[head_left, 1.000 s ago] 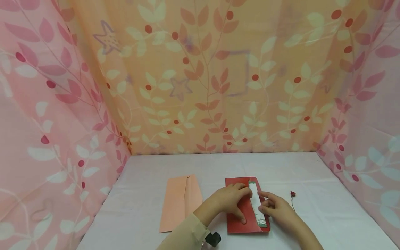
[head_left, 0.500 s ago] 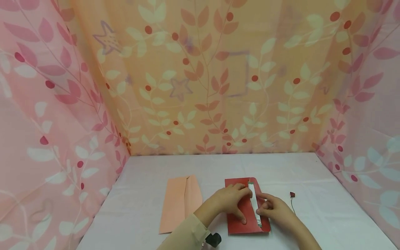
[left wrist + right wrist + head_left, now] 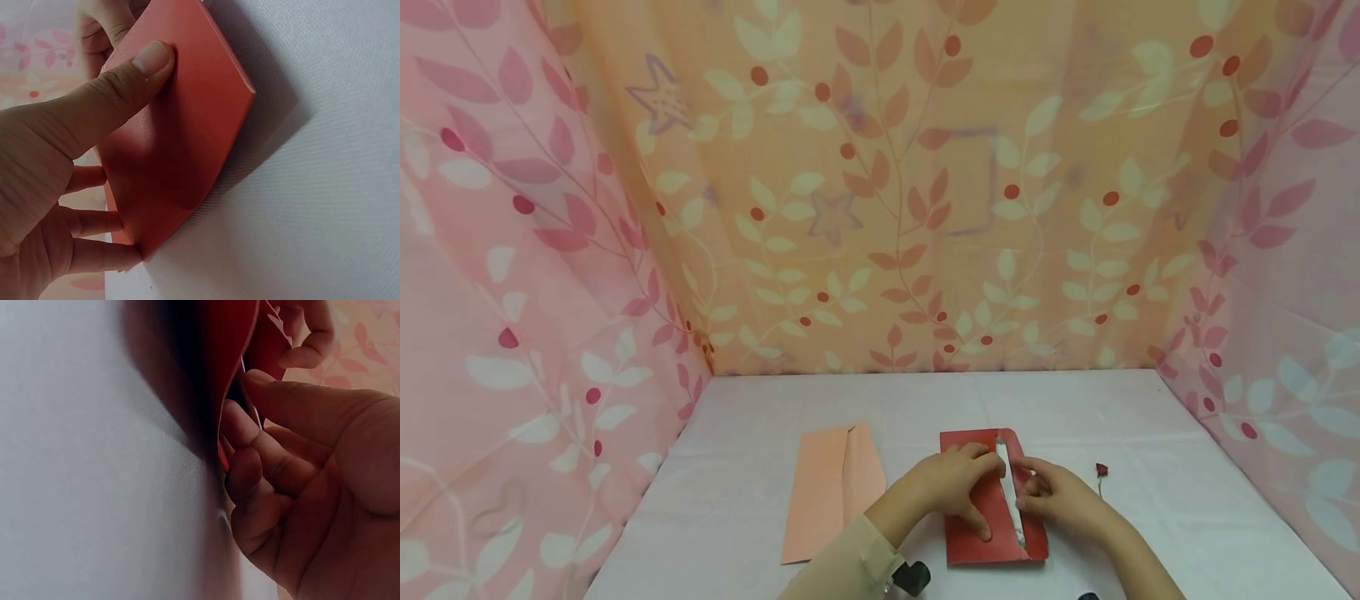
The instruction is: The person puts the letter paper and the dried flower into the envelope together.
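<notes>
A red envelope [image 3: 966,546] lies on the white cloth with its flap side to the right. My left hand [image 3: 951,483] holds it, thumb pressed on the red front [image 3: 187,131] and fingers bent at the opening. From that opening shows a narrow strip of a white card [image 3: 1012,504] with greenish ends; the rest is inside. My right hand [image 3: 1060,493] pinches the card's exposed edge. In the right wrist view, the thumb meets the card's thin white edge [image 3: 257,417], while the other fingers are tucked curled beside the flap.
To the left, a peach envelope [image 3: 820,492] lies with its flap open. A small dried red rose [image 3: 1102,470] on a thin stem lies right of my right hand. Flowered curtains [image 3: 880,208] hang around the table.
The white card has slid left into the red envelope, so its visible strip is much narrower. My right hand has shifted slightly left with it; my left hand has stayed put.
</notes>
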`<control>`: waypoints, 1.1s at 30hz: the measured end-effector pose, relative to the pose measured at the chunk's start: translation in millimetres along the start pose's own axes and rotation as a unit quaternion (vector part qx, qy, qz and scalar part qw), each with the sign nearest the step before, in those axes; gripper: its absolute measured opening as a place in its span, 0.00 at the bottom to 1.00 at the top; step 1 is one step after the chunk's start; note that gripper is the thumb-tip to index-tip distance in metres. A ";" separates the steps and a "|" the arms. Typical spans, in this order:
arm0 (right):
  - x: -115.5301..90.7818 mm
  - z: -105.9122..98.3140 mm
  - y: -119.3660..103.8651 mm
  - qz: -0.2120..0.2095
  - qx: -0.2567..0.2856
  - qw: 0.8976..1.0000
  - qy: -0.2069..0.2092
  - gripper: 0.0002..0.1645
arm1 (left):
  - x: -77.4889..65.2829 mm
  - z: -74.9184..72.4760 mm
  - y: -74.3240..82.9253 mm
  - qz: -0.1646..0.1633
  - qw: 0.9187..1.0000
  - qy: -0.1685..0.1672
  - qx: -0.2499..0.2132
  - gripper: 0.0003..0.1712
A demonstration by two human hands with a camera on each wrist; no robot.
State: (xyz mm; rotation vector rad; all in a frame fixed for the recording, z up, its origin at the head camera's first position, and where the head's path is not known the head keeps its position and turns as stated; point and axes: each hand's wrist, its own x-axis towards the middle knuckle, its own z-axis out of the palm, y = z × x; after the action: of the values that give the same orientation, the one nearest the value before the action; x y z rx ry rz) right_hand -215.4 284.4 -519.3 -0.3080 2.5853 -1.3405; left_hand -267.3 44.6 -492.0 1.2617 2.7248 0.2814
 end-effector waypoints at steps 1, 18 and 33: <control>1.3 -0.8 0.9 0.006 0.007 1.000 -0.001 0.45 | 0.4 0.8 -0.3 0.001 1.000 -0.002 0.001 0.48; 22.2 3.0 6.7 0.015 0.070 0.997 -0.006 0.48 | 0.1 0.3 -0.4 -0.003 1.000 -0.010 -0.007 0.49; 25.1 15.9 10.9 0.036 0.084 0.996 0.014 0.45 | 1.1 3.2 -1.7 -0.005 1.000 -0.010 -0.010 0.51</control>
State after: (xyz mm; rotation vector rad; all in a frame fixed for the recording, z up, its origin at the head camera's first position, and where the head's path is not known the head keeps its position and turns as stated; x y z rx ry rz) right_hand -235.8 271.2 -539.5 -0.1682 2.4590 -1.5341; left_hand -268.8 44.7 -495.5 1.2384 2.7039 0.2924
